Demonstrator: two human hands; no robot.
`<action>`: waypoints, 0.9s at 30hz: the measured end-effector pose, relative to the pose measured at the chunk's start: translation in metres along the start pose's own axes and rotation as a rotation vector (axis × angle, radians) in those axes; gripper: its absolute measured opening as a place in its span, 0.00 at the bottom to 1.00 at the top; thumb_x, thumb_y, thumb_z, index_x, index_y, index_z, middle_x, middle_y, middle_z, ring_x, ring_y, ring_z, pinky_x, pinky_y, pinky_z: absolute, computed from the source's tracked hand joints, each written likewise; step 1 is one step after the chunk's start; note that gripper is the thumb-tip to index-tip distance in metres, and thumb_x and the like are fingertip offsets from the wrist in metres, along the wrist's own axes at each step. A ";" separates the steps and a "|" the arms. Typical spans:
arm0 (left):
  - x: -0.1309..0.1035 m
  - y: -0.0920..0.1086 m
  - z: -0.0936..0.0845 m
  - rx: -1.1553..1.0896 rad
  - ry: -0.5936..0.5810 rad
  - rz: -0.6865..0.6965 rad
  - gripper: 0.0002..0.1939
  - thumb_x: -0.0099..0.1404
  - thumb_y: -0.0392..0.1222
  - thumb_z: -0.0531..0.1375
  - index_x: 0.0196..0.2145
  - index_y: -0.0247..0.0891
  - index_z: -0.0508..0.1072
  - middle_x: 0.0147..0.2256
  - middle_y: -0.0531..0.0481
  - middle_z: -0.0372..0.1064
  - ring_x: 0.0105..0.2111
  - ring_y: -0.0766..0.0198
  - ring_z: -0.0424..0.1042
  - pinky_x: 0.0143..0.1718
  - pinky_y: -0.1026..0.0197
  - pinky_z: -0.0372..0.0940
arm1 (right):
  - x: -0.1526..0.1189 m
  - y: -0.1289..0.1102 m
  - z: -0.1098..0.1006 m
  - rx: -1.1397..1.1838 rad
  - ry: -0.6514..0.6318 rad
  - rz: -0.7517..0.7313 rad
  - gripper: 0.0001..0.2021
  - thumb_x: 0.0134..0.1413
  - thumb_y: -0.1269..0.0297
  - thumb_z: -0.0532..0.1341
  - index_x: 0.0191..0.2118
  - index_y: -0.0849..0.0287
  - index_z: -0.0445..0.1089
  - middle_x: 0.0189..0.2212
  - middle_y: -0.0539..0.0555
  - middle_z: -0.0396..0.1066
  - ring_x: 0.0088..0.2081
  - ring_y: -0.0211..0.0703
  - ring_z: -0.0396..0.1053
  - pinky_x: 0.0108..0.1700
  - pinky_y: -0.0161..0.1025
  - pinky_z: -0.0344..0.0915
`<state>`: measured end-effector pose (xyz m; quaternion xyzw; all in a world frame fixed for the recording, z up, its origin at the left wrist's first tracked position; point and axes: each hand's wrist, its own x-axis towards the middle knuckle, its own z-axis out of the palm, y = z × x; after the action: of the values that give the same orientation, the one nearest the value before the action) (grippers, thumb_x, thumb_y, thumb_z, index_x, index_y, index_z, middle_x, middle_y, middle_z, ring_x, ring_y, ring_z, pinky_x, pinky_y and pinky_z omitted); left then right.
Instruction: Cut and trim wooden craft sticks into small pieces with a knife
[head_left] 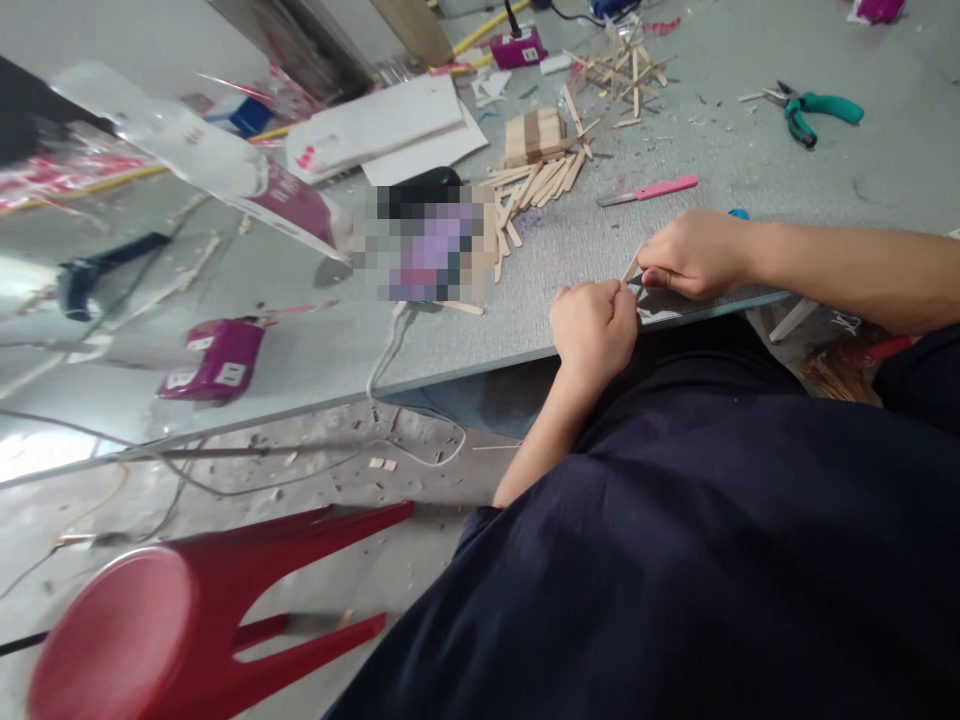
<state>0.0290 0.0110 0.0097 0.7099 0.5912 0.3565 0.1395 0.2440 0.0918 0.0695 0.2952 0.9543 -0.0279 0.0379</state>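
At the table's front edge, my left hand (596,330) is closed, its fingers pinching the lower end of a flat wooden craft stick (632,263). Close against it, my right hand (694,255) is closed round a thin tool with a dark point (636,280); most of that tool is hidden by my fingers, so its kind is unclear. The dark point meets or nearly meets the stick between both hands. Behind my hands lies a pink-handled craft knife (667,187). Loose craft sticks (544,185) lie beside a banded bundle of sticks (534,137).
Green-handled pliers (829,106) lie at the back right. On the left are a tilted-looking plastic bottle (300,205), a purple block (225,362) and a white cable (382,360) hanging over the edge. A red stool (112,630) stands on the littered floor.
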 end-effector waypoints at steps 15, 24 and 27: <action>-0.001 -0.006 -0.005 -0.157 -0.032 -0.022 0.26 0.79 0.38 0.59 0.24 0.47 0.54 0.22 0.56 0.50 0.26 0.60 0.53 0.38 0.49 0.43 | -0.002 -0.016 -0.004 -0.068 0.047 0.129 0.34 0.92 0.43 0.47 0.63 0.64 0.82 0.55 0.76 0.89 0.50 0.68 0.84 0.44 0.53 0.57; -0.001 -0.005 -0.006 -0.145 -0.042 -0.042 0.27 0.81 0.37 0.60 0.24 0.47 0.54 0.23 0.56 0.52 0.27 0.60 0.54 0.37 0.49 0.43 | -0.002 -0.016 0.002 -0.073 0.065 0.138 0.37 0.91 0.41 0.42 0.64 0.65 0.81 0.54 0.72 0.88 0.49 0.63 0.82 0.48 0.50 0.63; -0.002 -0.008 -0.005 -0.285 -0.054 -0.081 0.25 0.80 0.38 0.59 0.24 0.47 0.55 0.24 0.56 0.52 0.27 0.61 0.54 0.35 0.50 0.45 | -0.005 -0.017 0.000 -0.102 0.095 0.122 0.40 0.91 0.38 0.40 0.67 0.65 0.79 0.58 0.72 0.86 0.50 0.61 0.80 0.49 0.50 0.61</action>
<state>0.0196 0.0101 0.0075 0.6678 0.5589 0.4116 0.2688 0.2384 0.0754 0.0700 0.3514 0.9355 0.0369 0.0091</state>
